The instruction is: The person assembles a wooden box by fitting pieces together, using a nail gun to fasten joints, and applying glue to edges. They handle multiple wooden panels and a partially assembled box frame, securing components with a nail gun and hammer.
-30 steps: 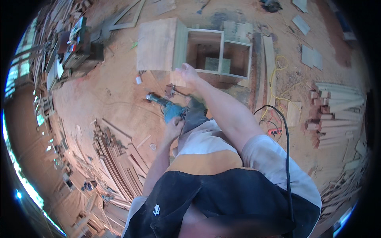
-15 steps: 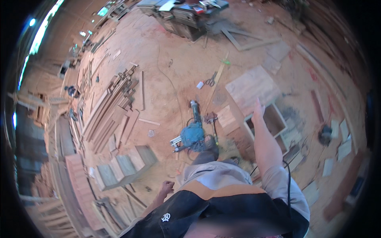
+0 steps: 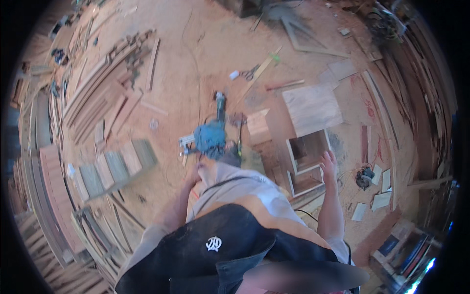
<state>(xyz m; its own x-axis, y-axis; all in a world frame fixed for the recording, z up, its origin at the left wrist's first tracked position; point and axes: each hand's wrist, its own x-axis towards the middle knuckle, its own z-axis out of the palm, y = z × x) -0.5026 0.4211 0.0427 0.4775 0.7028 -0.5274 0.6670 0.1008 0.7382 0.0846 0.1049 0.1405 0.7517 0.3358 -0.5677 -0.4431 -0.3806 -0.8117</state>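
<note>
A wooden cabinet (image 3: 313, 110) with a pale top panel and two open compartments stands on the floor at right. My right hand (image 3: 329, 164) is at the right edge of its open front, fingers stretched out and holding nothing; whether they touch the frame is unclear. Down by my light-coloured clothing, my left hand (image 3: 194, 174) hangs near my thigh, its fingers blurred and partly hidden. Ahead of it, a blue power tool (image 3: 209, 137) with a metal guide lies on the floor. Between tool and cabinet sits a small wooden block (image 3: 258, 126).
Stacked wood strips (image 3: 100, 90) lie at far left, with a row of box-like wooden pieces (image 3: 115, 169) nearer. Scissors (image 3: 250, 72) rest beside a long thin slat (image 3: 264, 68). A small dark power tool (image 3: 364, 177) and loose tiles lie at right. A cord crosses the floor.
My right hand has moved from the cabinet's top panel to the right edge of its open front. My left hand has come forward against my clothing. The whole view has shifted.
</note>
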